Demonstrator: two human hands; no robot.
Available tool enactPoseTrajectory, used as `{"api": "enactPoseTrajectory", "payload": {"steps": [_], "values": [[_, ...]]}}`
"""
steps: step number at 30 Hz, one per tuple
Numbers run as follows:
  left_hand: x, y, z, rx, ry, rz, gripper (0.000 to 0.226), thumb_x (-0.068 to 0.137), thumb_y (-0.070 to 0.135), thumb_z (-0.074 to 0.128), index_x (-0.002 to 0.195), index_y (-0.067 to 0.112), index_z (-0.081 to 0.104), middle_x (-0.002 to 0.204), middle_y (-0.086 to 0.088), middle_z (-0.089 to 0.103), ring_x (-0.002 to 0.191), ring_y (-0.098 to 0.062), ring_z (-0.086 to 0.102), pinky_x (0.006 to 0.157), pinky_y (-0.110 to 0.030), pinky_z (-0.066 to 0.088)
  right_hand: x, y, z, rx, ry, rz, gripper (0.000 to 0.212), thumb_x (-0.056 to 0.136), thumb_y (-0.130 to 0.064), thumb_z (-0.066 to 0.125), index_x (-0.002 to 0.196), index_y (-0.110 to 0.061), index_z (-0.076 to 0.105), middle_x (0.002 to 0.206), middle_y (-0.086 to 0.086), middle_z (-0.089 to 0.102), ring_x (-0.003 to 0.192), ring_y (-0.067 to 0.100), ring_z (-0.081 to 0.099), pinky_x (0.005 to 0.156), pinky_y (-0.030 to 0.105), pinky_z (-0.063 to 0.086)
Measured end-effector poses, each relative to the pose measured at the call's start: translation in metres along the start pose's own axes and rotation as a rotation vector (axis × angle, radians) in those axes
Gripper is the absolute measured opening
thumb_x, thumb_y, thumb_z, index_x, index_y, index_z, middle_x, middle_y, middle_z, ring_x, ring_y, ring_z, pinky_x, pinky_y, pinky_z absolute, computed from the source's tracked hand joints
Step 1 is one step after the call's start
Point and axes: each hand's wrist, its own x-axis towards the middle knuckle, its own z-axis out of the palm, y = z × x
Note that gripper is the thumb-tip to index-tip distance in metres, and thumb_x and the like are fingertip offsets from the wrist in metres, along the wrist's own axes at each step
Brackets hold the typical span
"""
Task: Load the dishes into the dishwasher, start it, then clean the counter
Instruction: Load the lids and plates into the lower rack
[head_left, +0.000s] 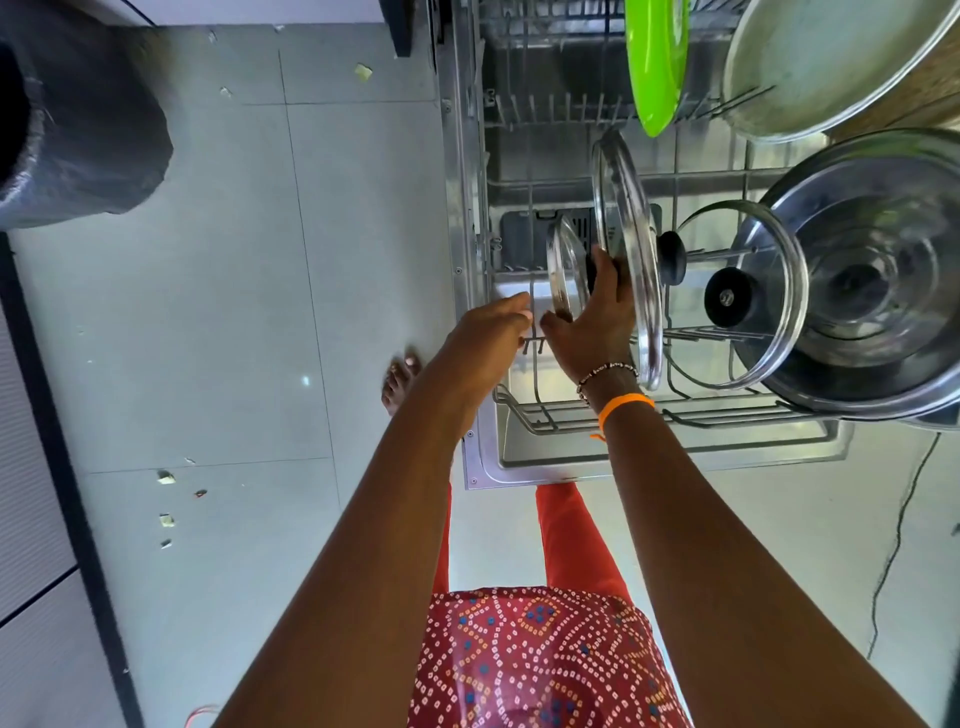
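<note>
The lower rack (571, 421) of the open dishwasher is pulled out over its door (483, 457). My right hand (592, 317) holds a small glass lid (563, 273) by its black knob, upright at the rack's left end. My left hand (493, 332) reaches beside it with fingers extended at the rack's wires. Behind stand a larger glass lid (626, 249), another glass lid (753, 296), a steel pot (872, 280), a green plate (655, 57) and a big steel plate (826, 57).
A bin with a black liner (78, 114) stands at the upper left on the grey tiled floor (234, 312), which is littered with small scraps. My bare foot (400, 379) is next to the dishwasher door. A black cable (898, 540) trails at the right.
</note>
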Motion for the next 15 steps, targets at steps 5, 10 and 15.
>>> {"api": "enactPoseTrajectory", "payload": {"steps": [5,10,15], "values": [[0.006,0.002,0.013,-0.063,-0.002,0.045,0.044,0.101,0.017,0.034,0.145,0.022,0.032,0.129,-0.001,0.049,0.096,-0.01,0.052,0.078,-0.023,0.04,-0.003,0.004,0.007,-0.068,0.007,0.023,0.075,0.081,0.017,0.038,0.147,-0.01,0.014,0.148,0.015,0.025,0.116,0.033,0.047,0.084,0.027,0.041],[0.005,0.011,0.022,-0.119,-0.025,0.05,0.04,0.098,0.009,0.037,0.137,0.014,0.045,0.132,-0.005,0.054,0.119,-0.017,0.052,0.098,-0.025,0.036,-0.018,0.01,0.007,0.015,0.104,0.034,0.07,0.082,0.017,0.037,0.145,-0.009,0.021,0.146,0.012,0.035,0.119,0.013,0.035,0.091,0.012,0.029],[0.003,0.008,0.024,-0.072,-0.002,0.075,0.03,0.094,-0.002,0.039,0.093,0.019,0.061,0.089,-0.002,0.064,0.088,-0.014,0.058,0.077,-0.02,0.042,-0.04,0.023,0.004,-0.059,0.154,-0.082,0.073,0.079,0.02,0.039,0.143,-0.012,0.029,0.128,0.021,0.054,0.104,0.034,0.049,0.08,0.028,0.042]]}}
